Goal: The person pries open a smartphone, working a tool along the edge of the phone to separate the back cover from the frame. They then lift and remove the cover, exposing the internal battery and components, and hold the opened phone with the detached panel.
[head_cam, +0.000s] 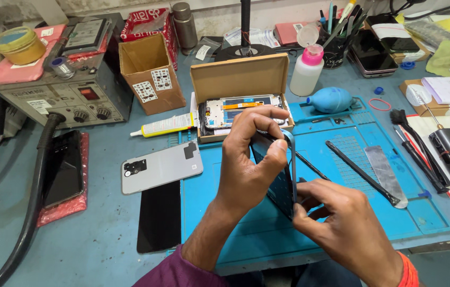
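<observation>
A dark, thin, rectangular phone frame with a blue edge (pixel 281 178) is held on edge above the blue rubber work mat (pixel 342 212) that lies on the grey-blue desk (pixel 97 239). The upper part of the frame is gripped by the left hand (pixel 246 170), whose fingers (pixel 267 114) are curled over the top edge while the thumb is pressed against the near face. The lower corner is pinched by the right hand (pixel 342 223), its fingers (pixel 320 187) closed together on the frame's edge.

Just behind the hands, an open brown cardboard box (pixel 241 79) is seen, with an opened phone body and its orange ribbon cable (pixel 243 109) lying inside. To the left of the mat, a silver phone back cover (pixel 161 167) is laid flat, and a black glass panel (pixel 159 215) lies just in front of it. A yellow glue tube (pixel 166 126) rests beside the box. On the mat's right part, a black rod-shaped tool (pixel 360 172) and a flat metal spatula (pixel 387 172) are placed near each other. A teal rubber air blower (pixel 330 99) lies behind them.
</observation>
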